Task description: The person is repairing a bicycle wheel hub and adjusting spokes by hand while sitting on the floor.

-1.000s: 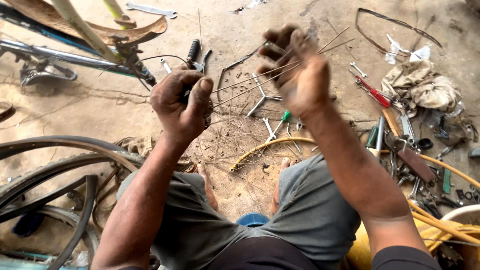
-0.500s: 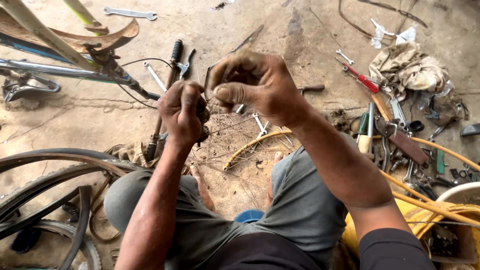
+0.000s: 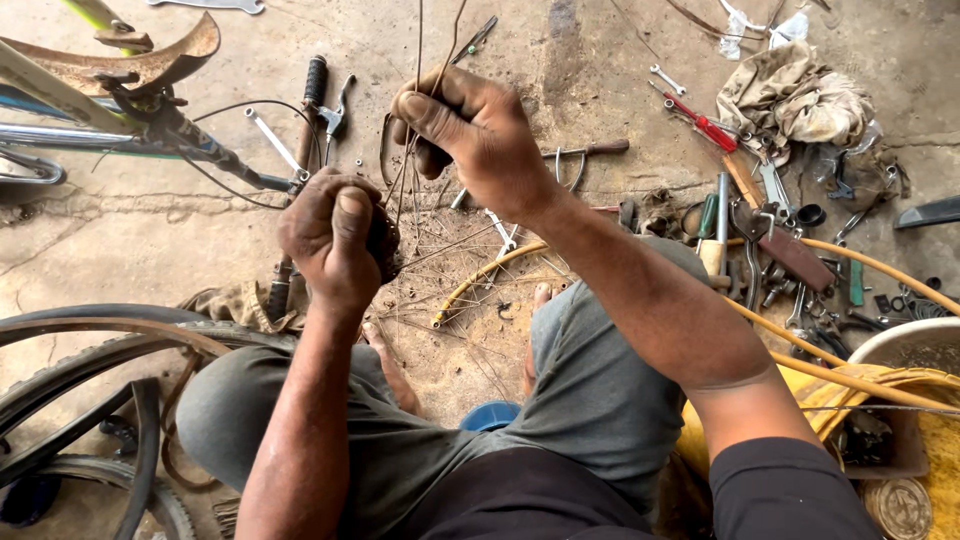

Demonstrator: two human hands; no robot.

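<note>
Head view: the right hand is closed, thumb pressed over the fingers, pinching a bunch of thin wire spokes. Their long axis runs nearly straight up the picture; the free ends rise past the top edge and the lower ends drop toward the hub. The left hand is wrapped tight around that dark, round, grimy hub, just below and left of the right hand, above the dusty concrete floor. Half a second ago the hands were nearly touching and the spokes barely showed; now the right hand has lifted away and the spokes stand clear. A rubber tyre curves at the left, and a red-handled screwdriver lies among scattered metal tools.
</note>
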